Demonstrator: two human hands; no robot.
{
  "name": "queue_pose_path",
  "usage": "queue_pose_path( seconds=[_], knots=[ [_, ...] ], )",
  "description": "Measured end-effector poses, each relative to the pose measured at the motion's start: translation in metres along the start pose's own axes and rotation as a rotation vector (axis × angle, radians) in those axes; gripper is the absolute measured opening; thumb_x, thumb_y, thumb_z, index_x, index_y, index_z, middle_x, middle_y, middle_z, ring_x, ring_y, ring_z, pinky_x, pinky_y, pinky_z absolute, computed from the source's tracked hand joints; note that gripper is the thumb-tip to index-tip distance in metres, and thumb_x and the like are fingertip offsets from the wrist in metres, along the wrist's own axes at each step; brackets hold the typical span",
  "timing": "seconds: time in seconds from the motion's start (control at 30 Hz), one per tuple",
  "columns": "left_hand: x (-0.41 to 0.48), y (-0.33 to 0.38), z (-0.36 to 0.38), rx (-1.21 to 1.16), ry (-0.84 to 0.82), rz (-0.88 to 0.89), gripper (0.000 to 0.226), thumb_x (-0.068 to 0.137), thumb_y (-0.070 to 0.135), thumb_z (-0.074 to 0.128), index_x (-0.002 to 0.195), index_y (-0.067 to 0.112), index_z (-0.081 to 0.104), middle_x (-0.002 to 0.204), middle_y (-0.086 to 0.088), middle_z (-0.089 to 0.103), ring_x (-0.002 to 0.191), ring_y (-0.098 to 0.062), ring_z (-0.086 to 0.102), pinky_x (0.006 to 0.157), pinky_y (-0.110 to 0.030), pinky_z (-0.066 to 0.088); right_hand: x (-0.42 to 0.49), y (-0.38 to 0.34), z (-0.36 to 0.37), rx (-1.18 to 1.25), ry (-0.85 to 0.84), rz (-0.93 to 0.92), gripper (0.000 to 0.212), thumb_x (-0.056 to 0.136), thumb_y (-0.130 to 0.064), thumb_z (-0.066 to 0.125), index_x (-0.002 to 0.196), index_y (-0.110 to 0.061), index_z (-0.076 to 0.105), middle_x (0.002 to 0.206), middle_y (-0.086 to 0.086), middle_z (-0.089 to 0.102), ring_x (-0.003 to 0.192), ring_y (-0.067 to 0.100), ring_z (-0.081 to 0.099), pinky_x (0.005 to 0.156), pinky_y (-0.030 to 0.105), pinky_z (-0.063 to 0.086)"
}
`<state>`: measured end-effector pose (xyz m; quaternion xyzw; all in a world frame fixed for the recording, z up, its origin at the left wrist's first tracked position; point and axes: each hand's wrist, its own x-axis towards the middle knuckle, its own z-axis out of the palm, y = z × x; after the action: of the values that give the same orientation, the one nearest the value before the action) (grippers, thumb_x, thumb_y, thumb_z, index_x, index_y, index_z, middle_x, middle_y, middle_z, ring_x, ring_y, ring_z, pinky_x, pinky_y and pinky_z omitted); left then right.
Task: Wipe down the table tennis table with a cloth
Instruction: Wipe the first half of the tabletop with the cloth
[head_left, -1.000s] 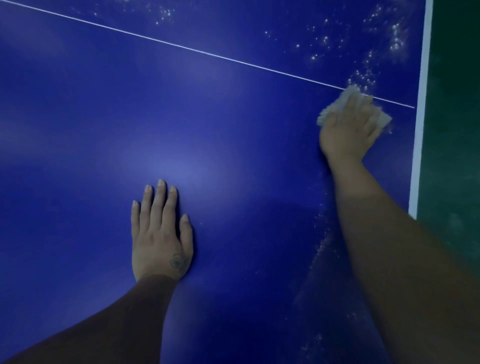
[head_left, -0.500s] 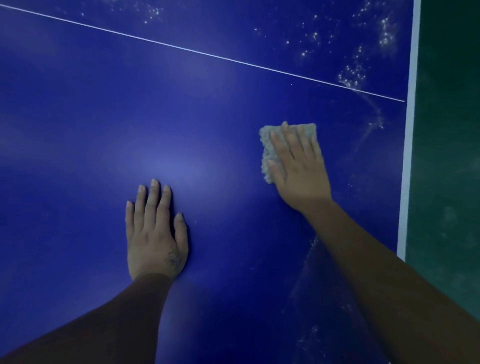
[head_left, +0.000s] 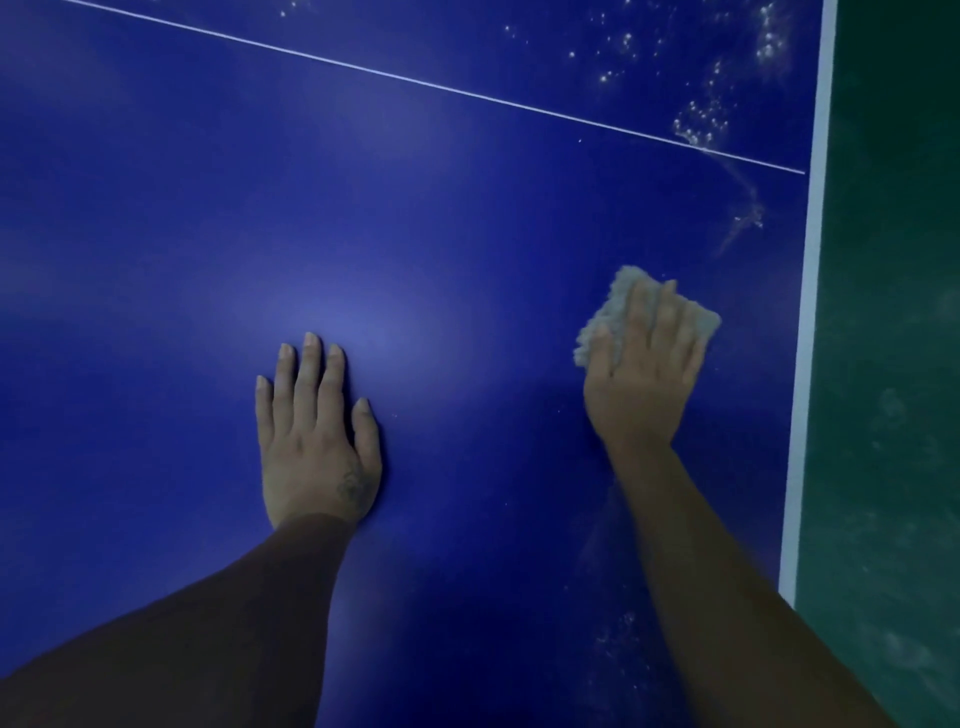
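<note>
As right hand (head_left: 644, 384) swung cloth (head_left: 610, 312) back toward table (head_left: 156, 260) edge, grip flat, pressing it | left hand (head_left: 317, 441) flat, empty | far droplets (head_left: 696, 124) unwiped

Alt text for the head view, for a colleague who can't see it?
A right hand presses a pale cloth flat on a blue table tennis table near its white side edge. The left hand rests flat on the surface beside it; droplets speckle the far right beyond a thin white line.
</note>
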<state>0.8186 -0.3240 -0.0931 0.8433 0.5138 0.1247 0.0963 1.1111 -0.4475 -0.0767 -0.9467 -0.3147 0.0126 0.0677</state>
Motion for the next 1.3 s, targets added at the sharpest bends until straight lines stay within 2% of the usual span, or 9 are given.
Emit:
queue_pose_path(
  seconds=[0.2, 0.37, 0.53, 0.6, 0.73, 0.9, 1.1, 1.23, 1.3],
  knots=[
    [0.000, 0.000, -0.001, -0.007, -0.007, 0.004, 0.061, 0.112, 0.034, 0.038, 0.167, 0.008, 0.037, 0.179, -0.008, 0.027, 0.168, -0.029, 0.014, 0.136, -0.057, 0.011, -0.063, -0.016, 0.011, 0.066, -0.132, -0.691, 0.065, 0.114, -0.046, 0.035, 0.173, -0.026, 0.016, 0.180, 0.001, 0.011, 0.166, 0.028, 0.014, 0.130, 0.063, 0.020],
    [0.000, 0.000, -0.002, 0.006, -0.023, -0.001, 0.061, 0.113, 0.035, 0.037, 0.167, 0.009, 0.037, 0.179, -0.008, 0.026, 0.169, -0.028, 0.012, 0.136, -0.055, 0.010, -0.049, -0.005, -0.002, -0.019, -0.031, -0.053, 0.067, 0.112, -0.043, 0.032, 0.173, -0.021, 0.014, 0.179, 0.011, 0.014, 0.164, 0.036, 0.019, 0.129, 0.064, 0.019],
    [0.000, 0.001, -0.003, -0.004, -0.047, -0.014, 0.062, 0.112, 0.037, 0.036, 0.168, 0.010, 0.035, 0.180, -0.007, 0.024, 0.169, -0.027, 0.010, 0.137, -0.053, 0.006, -0.098, -0.030, 0.010, 0.049, -0.167, -0.740, 0.064, 0.115, -0.045, 0.033, 0.172, -0.023, 0.017, 0.180, 0.003, 0.011, 0.167, 0.029, 0.011, 0.132, 0.060, 0.016],
    [0.000, 0.002, -0.003, -0.001, -0.047, -0.017, 0.062, 0.112, 0.037, 0.036, 0.169, 0.011, 0.035, 0.180, -0.006, 0.024, 0.169, -0.026, 0.010, 0.137, -0.051, 0.005, -0.083, -0.004, 0.007, -0.012, -0.125, -0.614, 0.063, 0.115, -0.045, 0.031, 0.173, -0.024, 0.015, 0.180, 0.004, 0.013, 0.166, 0.029, 0.016, 0.131, 0.060, 0.019],
    [-0.001, 0.003, -0.007, -0.005, -0.055, -0.018, 0.061, 0.113, 0.037, 0.036, 0.169, 0.011, 0.034, 0.180, -0.007, 0.023, 0.169, -0.027, 0.010, 0.137, -0.050, 0.004, -0.083, -0.007, -0.002, -0.026, 0.013, 0.032, 0.064, 0.115, -0.047, 0.024, 0.173, -0.021, 0.015, 0.179, 0.010, 0.014, 0.164, 0.034, 0.018, 0.130, 0.062, 0.018],
    [-0.001, 0.005, -0.012, -0.019, -0.071, -0.014, 0.062, 0.114, 0.039, 0.034, 0.169, 0.010, 0.034, 0.180, -0.007, 0.022, 0.169, -0.028, 0.010, 0.137, -0.049, 0.002, -0.144, -0.033, 0.012, 0.029, -0.148, -0.737, 0.065, 0.115, -0.045, 0.032, 0.173, -0.023, 0.012, 0.180, 0.005, 0.010, 0.167, 0.029, 0.011, 0.131, 0.061, 0.016],
    [-0.001, 0.004, -0.021, -0.059, -0.138, -0.013, 0.060, 0.116, 0.039, 0.032, 0.170, 0.014, 0.032, 0.182, -0.004, 0.016, 0.169, -0.025, 0.003, 0.137, -0.045, -0.004, -0.147, -0.029, -0.009, 0.010, -0.047, 0.047, 0.066, 0.112, -0.046, 0.026, 0.173, -0.024, 0.010, 0.180, 0.009, 0.009, 0.166, 0.033, 0.013, 0.131, 0.062, 0.014],
    [-0.008, -0.010, -0.032, -0.205, -0.148, 0.069, 0.047, 0.115, 0.022, 0.043, 0.160, 0.010, 0.052, 0.174, -0.010, 0.036, 0.167, -0.034, 0.020, 0.137, -0.048, 0.007, -0.222, -0.074, 0.003, 0.041, -0.204, -0.638, 0.066, 0.114, -0.044, 0.030, 0.173, -0.023, 0.008, 0.181, 0.006, 0.006, 0.167, 0.031, 0.009, 0.132, 0.061, 0.013],
    [-0.031, -0.025, -0.042, -0.193, -0.160, 0.131, 0.046, 0.115, 0.019, 0.045, 0.158, 0.006, 0.053, 0.172, -0.014, 0.039, 0.165, -0.037, 0.026, 0.136, -0.052, 0.014, -0.232, -0.049, 0.003, 0.028, -0.192, -0.724, 0.064, 0.116, -0.044, 0.033, 0.173, -0.023, 0.013, 0.181, 0.003, 0.008, 0.167, 0.028, 0.008, 0.133, 0.059, 0.011]
  ],
)
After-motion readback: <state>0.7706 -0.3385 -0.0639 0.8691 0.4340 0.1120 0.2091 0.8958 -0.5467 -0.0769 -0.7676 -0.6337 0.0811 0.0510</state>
